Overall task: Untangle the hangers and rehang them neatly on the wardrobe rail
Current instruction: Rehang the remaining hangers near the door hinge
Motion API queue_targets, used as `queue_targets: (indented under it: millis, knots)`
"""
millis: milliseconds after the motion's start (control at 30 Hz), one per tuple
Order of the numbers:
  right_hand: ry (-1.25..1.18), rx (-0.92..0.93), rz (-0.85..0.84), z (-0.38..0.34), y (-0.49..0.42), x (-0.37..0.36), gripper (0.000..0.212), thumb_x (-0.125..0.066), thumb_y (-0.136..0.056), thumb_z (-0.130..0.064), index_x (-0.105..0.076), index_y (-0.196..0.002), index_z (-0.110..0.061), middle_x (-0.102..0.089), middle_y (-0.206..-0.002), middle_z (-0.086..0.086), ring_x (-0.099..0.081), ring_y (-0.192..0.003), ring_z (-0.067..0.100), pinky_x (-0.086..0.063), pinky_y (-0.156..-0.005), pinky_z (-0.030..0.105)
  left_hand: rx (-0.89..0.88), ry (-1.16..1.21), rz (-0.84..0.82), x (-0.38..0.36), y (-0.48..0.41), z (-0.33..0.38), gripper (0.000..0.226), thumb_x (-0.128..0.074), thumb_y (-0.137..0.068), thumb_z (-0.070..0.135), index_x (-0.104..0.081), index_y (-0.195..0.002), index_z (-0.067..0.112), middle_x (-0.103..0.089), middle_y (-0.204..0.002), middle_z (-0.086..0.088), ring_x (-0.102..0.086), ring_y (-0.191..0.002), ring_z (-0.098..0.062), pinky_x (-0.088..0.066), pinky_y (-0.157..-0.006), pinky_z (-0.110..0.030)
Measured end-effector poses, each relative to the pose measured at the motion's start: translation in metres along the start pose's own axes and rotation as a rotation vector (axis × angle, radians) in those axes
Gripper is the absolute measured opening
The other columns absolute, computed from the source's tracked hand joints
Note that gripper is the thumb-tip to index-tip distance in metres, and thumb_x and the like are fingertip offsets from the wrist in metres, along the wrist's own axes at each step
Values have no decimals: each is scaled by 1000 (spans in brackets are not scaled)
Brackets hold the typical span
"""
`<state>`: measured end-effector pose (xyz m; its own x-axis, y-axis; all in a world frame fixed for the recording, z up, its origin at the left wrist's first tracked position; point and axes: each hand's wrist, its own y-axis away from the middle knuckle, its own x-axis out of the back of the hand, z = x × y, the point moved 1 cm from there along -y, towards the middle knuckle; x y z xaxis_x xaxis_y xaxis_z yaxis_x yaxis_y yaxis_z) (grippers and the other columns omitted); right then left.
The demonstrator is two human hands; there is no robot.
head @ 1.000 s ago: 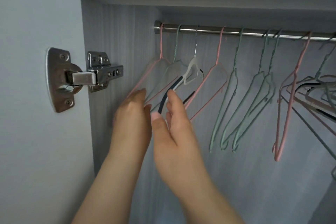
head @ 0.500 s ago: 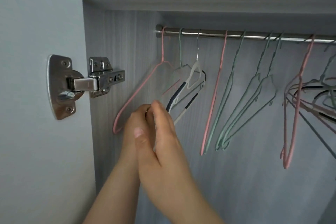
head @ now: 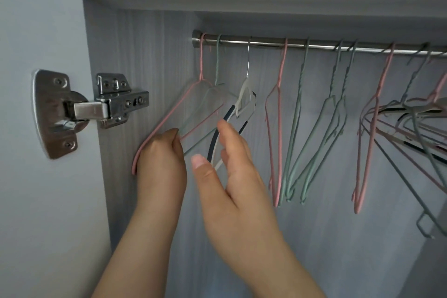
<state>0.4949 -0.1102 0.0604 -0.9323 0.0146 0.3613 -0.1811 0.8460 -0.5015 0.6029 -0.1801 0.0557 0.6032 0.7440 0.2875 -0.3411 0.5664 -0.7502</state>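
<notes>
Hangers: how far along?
Done: middle hangers hang apart on the rail. In hand: left hand grips the pink hanger at the rail's end; right hand reaches for the white hanger beside it. Left: the tangle at far right.

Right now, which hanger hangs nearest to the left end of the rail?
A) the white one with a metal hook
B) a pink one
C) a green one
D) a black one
B: the pink hanger hooks the rail nearest its left end; the pale green hanger comes next, then the white hanger.
</notes>
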Motion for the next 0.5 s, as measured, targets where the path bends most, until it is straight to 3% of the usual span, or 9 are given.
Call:
queue_targets:
  millis: [100, 133, 200, 300, 367, 433, 500]
  knots:
    - [139, 43, 92, -1, -1, 17, 62, -37, -90, -41, -11, -146, -35, -10, -151, -26, -7, -133, -18, -7, -108, -3, -9, -62, -3, -5, 0, -8, 30, -43, -86, 0, -48, -58, 10, -46, -53, -10, -44, -51, -27, -33, -48, -21]
    - [209, 52, 125, -3, -3, 26, 60, -39, -92, -37, -13, -146, -32, -11, -152, -23, -6, -131, -18, -4, -101, -8, -14, -87, -2, -5, -1, -9, 20, -44, -86, 0, -60, -73, 1, -57, -66, -22, -53, -63, -37, -35, -54, -32]
    - [366, 52, 166, -7, -10, 49, 56, -40, -94, -28, -17, -146, -26, -13, -153, -16, -10, -132, -11, -5, -91, -12, -43, -158, -21, -2, 1, -7, 22, -44, -85, 0, -59, -98, -8, -61, -90, -32, -57, -84, -43, -32, -63, -32]
    - [597, -12, 130, -13, -26, 81, 50, -40, -96, -22, -24, -143, -15, -23, -152, -1, -26, -138, 16, -19, -91, 7, -138, -135, 47, 12, 10, 9, 25, -46, -85, 3, -61, -105, -3, -63, -109, -25, -59, -99, -38, -38, -80, -32]
    - [711, -89, 56, -18, -37, 93, 44, -39, -97, -22, -31, -138, -10, -37, -143, 6, -40, -125, 22, -30, -90, 21, -179, -10, 115, 21, 16, 28, 24, -48, -86, 8, -63, -105, 4, -66, -108, -15, -61, -97, -29, -37, -80, -23]
    - [791, -147, -4, -21, -50, 98, 39, -40, -96, -22, -37, -133, -7, -46, -133, 10, -48, -110, 23, -38, -82, 24, -205, 96, 114, 20, 16, 46, 22, -50, -87, 17, -65, -102, 10, -69, -99, -8, -63, -89, -22, -37, -73, -19]
    - [854, -191, -48, -19, -65, 97, 35, -40, -96, -18, -41, -128, -4, -50, -130, 12, -51, -112, 24, -40, -82, 23, -163, 173, 7, 8, 12, 58, 27, -51, -89, 26, -61, -110, 13, -68, -105, -5, -63, -95, -20, -40, -80, -19]
